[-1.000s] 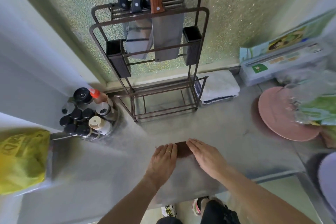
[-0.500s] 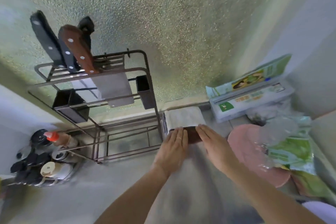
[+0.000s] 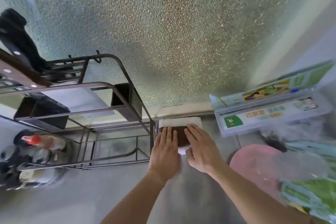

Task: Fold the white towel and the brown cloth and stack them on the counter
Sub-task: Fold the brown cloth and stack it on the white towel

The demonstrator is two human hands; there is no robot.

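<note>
- Moved since half a second earlier: brown cloth (image 3: 179, 135), then at the near edge of the white towel (image 3: 180, 121), now lying squarely on top of it; both hands further in over the stack.
- Moved since a full second earlier: cloth brought from open counter (image 3: 112, 194), near the front edge, to the far side by the wall.
- Left hand (image 3: 165, 151) flat, fingers (image 3: 168, 135) straight and close together, palm down on the cloth's left part; gripping nothing, only pressing.
- Right hand (image 3: 201, 149) likewise flat, fingers extended over the cloth's right part; closed on nothing.
- Stack placed just right of the metal rack (image 3: 116, 114), left of the wrap box (image 3: 269, 114), far from the pink board (image 3: 254, 165).
- Judged nearly finished: both items folded and stacked; left only a last smoothing and lifting the hands away.
- Hard to tell: edge alignment of the two layers, mostly covered by the hands; a white scrap between the palms, likely towel, unclear.
- Blurred: bottles (image 3: 34, 151) at left and packaging at right; knives cut off by the left edge.
</note>
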